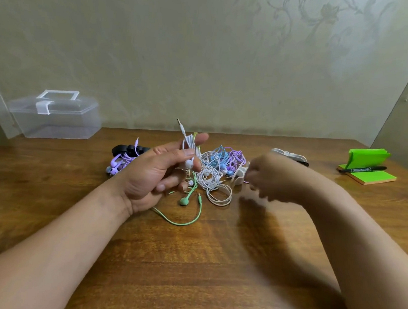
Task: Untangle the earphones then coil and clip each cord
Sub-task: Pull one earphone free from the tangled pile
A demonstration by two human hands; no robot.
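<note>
My left hand (156, 175) pinches a coiled white earphone cord (189, 147) between thumb and fingers, its jack pointing up. A green earphone cord (184, 213) trails from under that hand onto the table. Behind lies a tangle of white, blue and purple earphones (217, 168). My right hand (269, 177), blurred, has its fingers curled near a white clip (238, 176) at the tangle's right edge; whether it holds the clip is unclear. A purple earphone bundle (120, 162) lies by black clips (129, 149) to the left.
A clear plastic box (56, 116) stands at the back left of the wooden table (194, 258). Green sticky notes (371, 176) with a black marker (362, 169) sit at the right. More white clips (288, 154) lie behind my right hand.
</note>
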